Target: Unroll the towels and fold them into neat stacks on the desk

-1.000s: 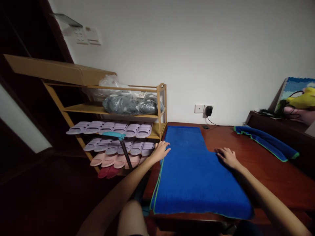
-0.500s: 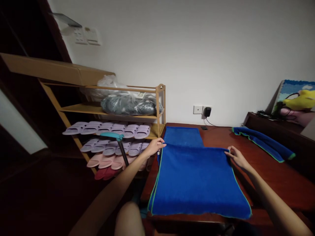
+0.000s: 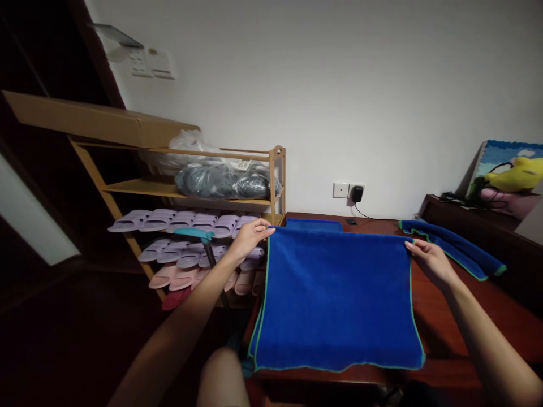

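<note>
A blue towel (image 3: 339, 299) with green edging hangs between my hands, its far edge pulled taut and lifted. My left hand (image 3: 250, 240) pinches the far left corner between thumb and fingers. At the far right corner, my right hand (image 3: 430, 260) grips the same edge. The towel's near edge rests by the front of the reddish-brown table (image 3: 462, 316). Behind it, a strip of another blue cloth (image 3: 314, 225) lies on the table, mostly hidden by the raised towel.
A rolled blue towel (image 3: 453, 249) lies at the table's right. Left stands a wooden rack (image 3: 274, 186) with several purple slippers (image 3: 190, 220) and a plastic-wrapped bundle (image 3: 224, 180). A black adapter (image 3: 357, 194) is plugged into the wall. A teal-topped handle (image 3: 194, 234) stands before the rack.
Both hands have raised the towel's far edge and moved apart, stretching it wider. The towel now covers most of the blue cloth behind it.
</note>
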`<state>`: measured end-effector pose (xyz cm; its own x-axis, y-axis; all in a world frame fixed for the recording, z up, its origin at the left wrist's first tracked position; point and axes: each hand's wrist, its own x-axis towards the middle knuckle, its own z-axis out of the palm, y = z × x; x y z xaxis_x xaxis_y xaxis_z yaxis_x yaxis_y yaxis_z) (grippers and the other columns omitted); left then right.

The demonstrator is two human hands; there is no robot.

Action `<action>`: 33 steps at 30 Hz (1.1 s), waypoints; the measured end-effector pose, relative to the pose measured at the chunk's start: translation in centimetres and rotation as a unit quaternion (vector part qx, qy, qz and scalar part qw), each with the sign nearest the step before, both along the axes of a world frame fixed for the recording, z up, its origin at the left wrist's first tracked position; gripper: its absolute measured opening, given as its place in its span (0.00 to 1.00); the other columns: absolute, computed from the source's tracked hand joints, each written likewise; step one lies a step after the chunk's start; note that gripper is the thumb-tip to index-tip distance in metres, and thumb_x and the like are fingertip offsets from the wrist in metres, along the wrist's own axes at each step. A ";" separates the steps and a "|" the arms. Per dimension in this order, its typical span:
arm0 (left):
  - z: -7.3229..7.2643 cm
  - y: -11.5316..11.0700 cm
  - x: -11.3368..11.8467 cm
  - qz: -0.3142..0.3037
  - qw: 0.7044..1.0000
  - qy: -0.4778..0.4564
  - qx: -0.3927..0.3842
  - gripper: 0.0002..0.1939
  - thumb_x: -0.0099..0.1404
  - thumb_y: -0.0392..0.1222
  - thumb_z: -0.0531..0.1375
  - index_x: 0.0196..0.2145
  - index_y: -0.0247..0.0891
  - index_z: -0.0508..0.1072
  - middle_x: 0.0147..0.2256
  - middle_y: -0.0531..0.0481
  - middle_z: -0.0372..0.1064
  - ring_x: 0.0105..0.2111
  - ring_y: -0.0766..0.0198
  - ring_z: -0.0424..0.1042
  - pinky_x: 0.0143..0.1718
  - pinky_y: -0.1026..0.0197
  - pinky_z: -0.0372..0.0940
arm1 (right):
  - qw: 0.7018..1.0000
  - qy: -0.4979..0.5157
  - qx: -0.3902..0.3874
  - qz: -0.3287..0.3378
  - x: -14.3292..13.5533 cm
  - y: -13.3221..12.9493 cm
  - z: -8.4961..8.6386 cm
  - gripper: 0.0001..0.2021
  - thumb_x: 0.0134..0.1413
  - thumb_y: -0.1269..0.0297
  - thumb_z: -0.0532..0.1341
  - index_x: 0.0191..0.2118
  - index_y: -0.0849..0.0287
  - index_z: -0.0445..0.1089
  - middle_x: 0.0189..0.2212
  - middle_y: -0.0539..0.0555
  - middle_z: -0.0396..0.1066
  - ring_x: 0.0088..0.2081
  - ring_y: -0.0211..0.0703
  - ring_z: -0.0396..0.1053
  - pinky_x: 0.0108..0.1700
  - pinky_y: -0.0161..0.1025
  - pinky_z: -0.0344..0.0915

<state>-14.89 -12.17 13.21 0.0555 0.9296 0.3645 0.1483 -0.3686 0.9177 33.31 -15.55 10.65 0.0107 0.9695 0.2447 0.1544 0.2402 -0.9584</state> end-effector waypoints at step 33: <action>7.4 3.2 0.4 0.079 0.985 -0.123 0.086 0.17 0.51 0.45 0.68 0.32 0.33 0.67 0.19 0.54 0.67 0.16 0.63 0.72 0.12 0.71 0.57 | 0.989 0.037 0.089 -0.112 -3.6 3.9 8.7 0.18 0.44 0.48 0.66 0.29 0.58 0.66 0.15 0.49 0.68 0.13 0.32 0.58 0.13 0.30 0.50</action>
<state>-14.45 -9.02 20.63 -0.1956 0.8426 0.5017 -0.0026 -0.5121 0.8589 29.75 -11.68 19.31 0.2453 0.8821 0.4022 0.1535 0.3743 -0.9145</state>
